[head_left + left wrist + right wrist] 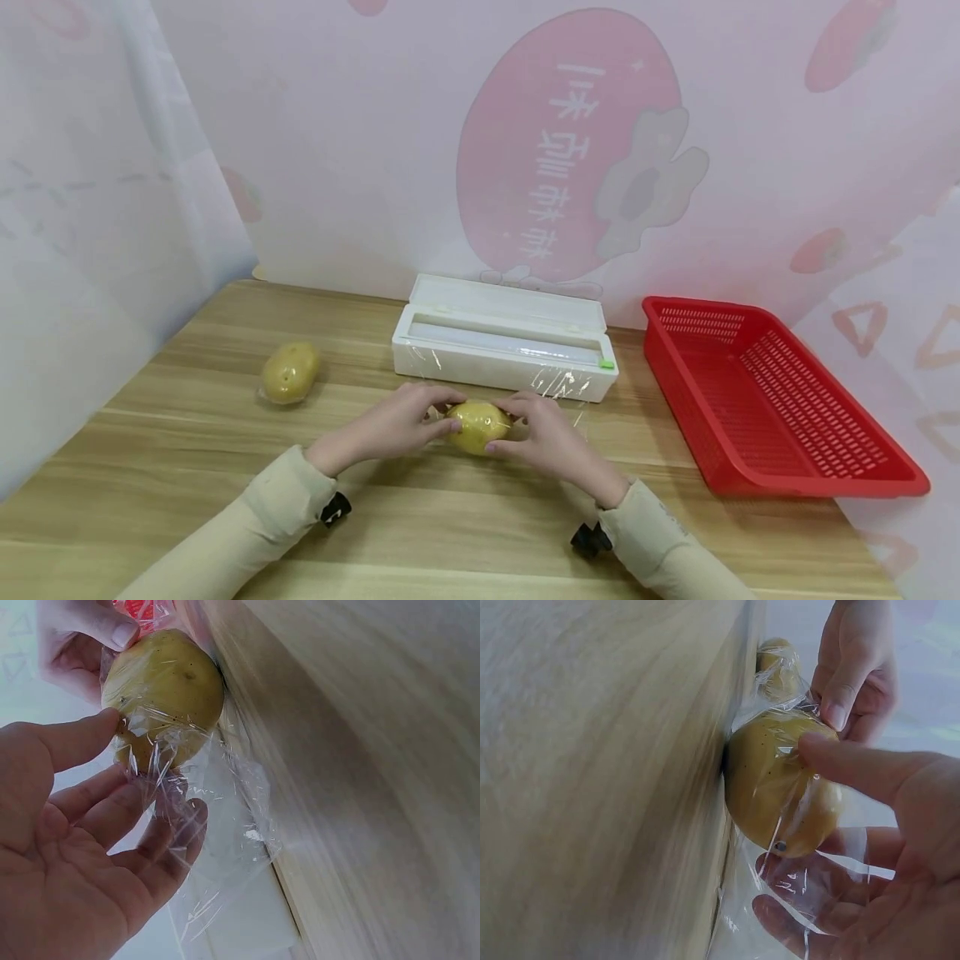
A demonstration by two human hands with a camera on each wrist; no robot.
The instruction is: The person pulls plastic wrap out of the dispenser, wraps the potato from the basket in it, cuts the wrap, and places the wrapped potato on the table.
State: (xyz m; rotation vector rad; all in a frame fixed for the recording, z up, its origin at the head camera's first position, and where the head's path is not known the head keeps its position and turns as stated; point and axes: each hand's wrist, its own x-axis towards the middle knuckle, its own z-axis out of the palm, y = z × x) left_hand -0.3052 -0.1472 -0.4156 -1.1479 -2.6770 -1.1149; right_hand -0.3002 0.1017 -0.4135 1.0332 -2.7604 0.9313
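A yellow potato (478, 426) sits on the wooden table between both hands, with clear cling film (255, 817) drawn over it and trailing off its ends. The left hand (405, 423) holds one end, its thumb on the near side and its fingers curled behind amid crinkled film. At the other end the right hand (551, 437) grips the potato, thumb pressed on the filmed skin; film spreads over its lower fingers in the right wrist view. Farther left on the table lies a second potato (291, 372), with clear film showing around its base.
Just behind the hands stands a white cling film box (502, 377), its lid raised, a film roll inside and a green slider at its right end. A red plastic basket (686, 425) is at the right edge of the table. Printed cloth hangs behind.
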